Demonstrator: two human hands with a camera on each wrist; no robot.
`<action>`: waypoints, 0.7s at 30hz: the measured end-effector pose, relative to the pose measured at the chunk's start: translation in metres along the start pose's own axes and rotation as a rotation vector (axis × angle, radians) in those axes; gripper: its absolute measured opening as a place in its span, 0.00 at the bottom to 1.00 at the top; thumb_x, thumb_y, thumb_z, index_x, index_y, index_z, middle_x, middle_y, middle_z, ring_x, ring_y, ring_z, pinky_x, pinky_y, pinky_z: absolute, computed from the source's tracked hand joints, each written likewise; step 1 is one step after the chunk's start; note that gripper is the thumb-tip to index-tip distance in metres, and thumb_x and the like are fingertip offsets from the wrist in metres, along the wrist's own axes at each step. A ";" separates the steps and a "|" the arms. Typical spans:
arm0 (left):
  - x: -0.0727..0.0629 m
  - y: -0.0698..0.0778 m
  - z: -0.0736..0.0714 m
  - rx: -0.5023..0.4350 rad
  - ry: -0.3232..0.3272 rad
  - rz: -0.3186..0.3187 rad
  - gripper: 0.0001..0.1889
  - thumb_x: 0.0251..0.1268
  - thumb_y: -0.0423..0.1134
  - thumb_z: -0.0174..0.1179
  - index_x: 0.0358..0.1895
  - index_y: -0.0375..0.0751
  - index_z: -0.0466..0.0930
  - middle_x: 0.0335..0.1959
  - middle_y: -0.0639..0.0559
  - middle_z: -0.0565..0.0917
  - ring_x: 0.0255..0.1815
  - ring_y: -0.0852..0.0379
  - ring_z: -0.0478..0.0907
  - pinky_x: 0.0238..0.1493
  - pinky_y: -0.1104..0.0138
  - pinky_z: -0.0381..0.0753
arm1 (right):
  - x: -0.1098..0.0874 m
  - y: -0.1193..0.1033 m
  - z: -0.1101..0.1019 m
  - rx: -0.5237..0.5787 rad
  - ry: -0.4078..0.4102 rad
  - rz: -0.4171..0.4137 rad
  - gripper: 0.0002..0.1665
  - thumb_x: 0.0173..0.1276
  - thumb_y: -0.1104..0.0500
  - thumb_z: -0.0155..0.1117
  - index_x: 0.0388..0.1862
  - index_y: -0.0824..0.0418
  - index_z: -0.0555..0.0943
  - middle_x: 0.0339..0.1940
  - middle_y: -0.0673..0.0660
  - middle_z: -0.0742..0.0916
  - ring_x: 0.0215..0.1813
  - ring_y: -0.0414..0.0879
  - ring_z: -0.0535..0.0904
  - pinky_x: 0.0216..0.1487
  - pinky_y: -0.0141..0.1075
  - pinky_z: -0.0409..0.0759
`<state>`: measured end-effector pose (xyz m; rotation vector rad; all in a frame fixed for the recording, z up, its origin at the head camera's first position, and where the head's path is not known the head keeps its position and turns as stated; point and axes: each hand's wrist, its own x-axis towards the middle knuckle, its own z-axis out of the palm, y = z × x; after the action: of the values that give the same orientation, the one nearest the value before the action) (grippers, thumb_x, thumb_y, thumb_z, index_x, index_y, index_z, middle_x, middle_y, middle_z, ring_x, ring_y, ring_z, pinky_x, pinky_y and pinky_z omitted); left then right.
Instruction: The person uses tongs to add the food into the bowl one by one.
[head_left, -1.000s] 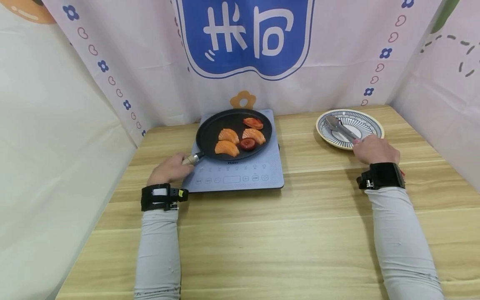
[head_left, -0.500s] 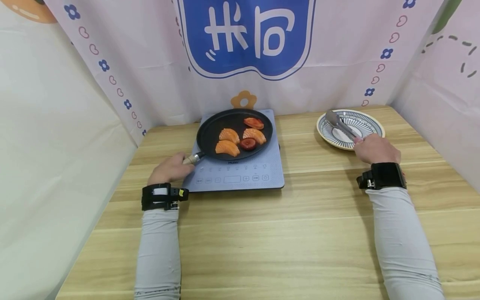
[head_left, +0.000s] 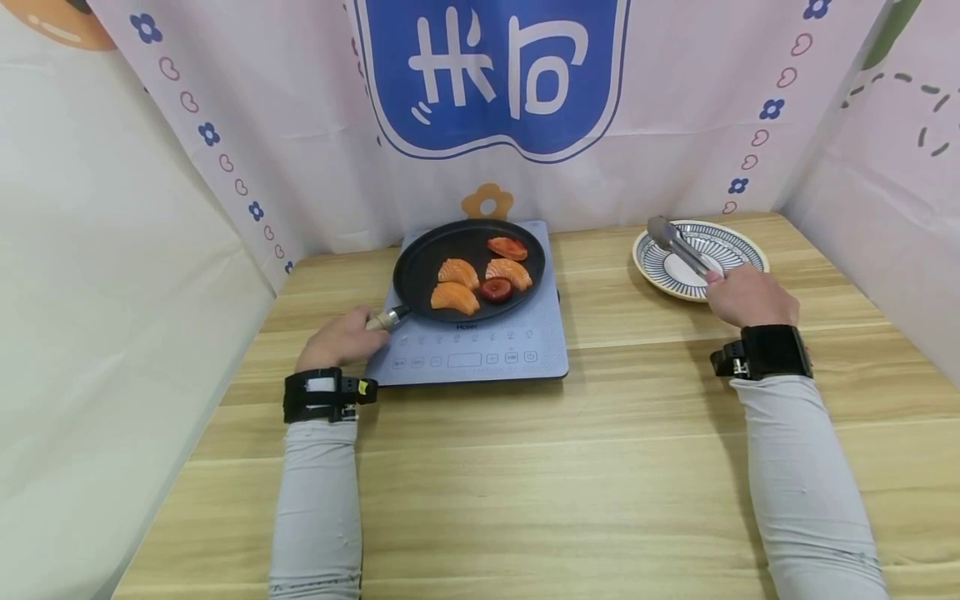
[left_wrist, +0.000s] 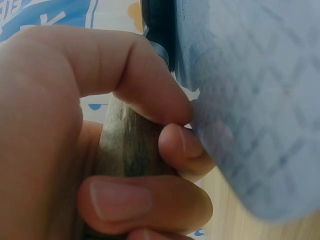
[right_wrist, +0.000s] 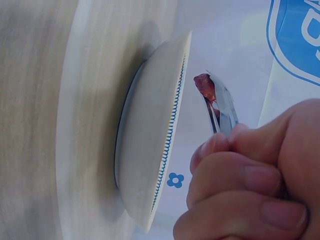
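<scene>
My left hand (head_left: 341, 337) grips the wooden handle (left_wrist: 132, 145) of a round black frying pan (head_left: 427, 250). The pan sits on a pale induction cooktop (head_left: 405, 371). In it lie orange salmon-like slices (head_left: 454, 297), a dark red round piece (head_left: 495, 290) and a reddish piece (head_left: 507, 247). My right hand (head_left: 752, 298) holds metal tongs (head_left: 686, 252) whose head is over the far left rim of a blue-patterned plate (head_left: 738, 250). Between the tong tips in the right wrist view shows a reddish-brown piece (right_wrist: 204, 86), hidden in the head view.
The wooden table (head_left: 555, 492) stretches toward me in front of the cooktop and plate. A printed curtain (head_left: 315, 167) hangs close behind them, with plain cloth walls at both sides. The cooktop's control panel (head_left: 465, 360) faces me.
The tongs' head has risen a little from the plate and moved slightly back, toward the curtain. My left hand and the pan stay put.
</scene>
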<state>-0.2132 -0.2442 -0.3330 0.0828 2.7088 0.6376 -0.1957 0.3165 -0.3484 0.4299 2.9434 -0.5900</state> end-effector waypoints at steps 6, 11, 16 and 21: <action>-0.002 0.000 0.000 0.007 0.003 -0.002 0.18 0.75 0.49 0.54 0.53 0.36 0.73 0.41 0.42 0.78 0.38 0.48 0.75 0.39 0.61 0.76 | -0.001 -0.005 -0.002 0.010 0.015 -0.024 0.43 0.82 0.34 0.28 0.60 0.68 0.75 0.61 0.78 0.77 0.63 0.77 0.74 0.50 0.71 0.76; -0.002 0.001 0.000 0.010 0.007 0.001 0.18 0.75 0.49 0.54 0.52 0.37 0.73 0.40 0.43 0.78 0.38 0.49 0.75 0.38 0.61 0.75 | -0.002 -0.007 -0.004 0.014 0.020 -0.028 0.42 0.82 0.34 0.29 0.60 0.66 0.76 0.62 0.78 0.77 0.64 0.78 0.74 0.51 0.70 0.75; -0.002 0.000 0.001 0.012 0.011 0.005 0.17 0.74 0.49 0.54 0.51 0.36 0.72 0.39 0.43 0.78 0.37 0.48 0.75 0.37 0.61 0.75 | -0.003 -0.008 -0.004 0.011 0.020 -0.029 0.43 0.82 0.33 0.28 0.60 0.67 0.76 0.63 0.80 0.76 0.65 0.79 0.73 0.51 0.71 0.75; 0.000 -0.001 0.002 0.013 0.020 -0.005 0.17 0.74 0.49 0.54 0.51 0.37 0.72 0.40 0.42 0.78 0.38 0.48 0.75 0.38 0.60 0.75 | -0.004 -0.008 -0.005 0.009 0.020 -0.047 0.44 0.82 0.32 0.27 0.63 0.65 0.75 0.61 0.78 0.77 0.63 0.78 0.73 0.50 0.70 0.76</action>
<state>-0.2121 -0.2445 -0.3353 0.0736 2.7315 0.6225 -0.1950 0.3104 -0.3401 0.3697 2.9782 -0.6084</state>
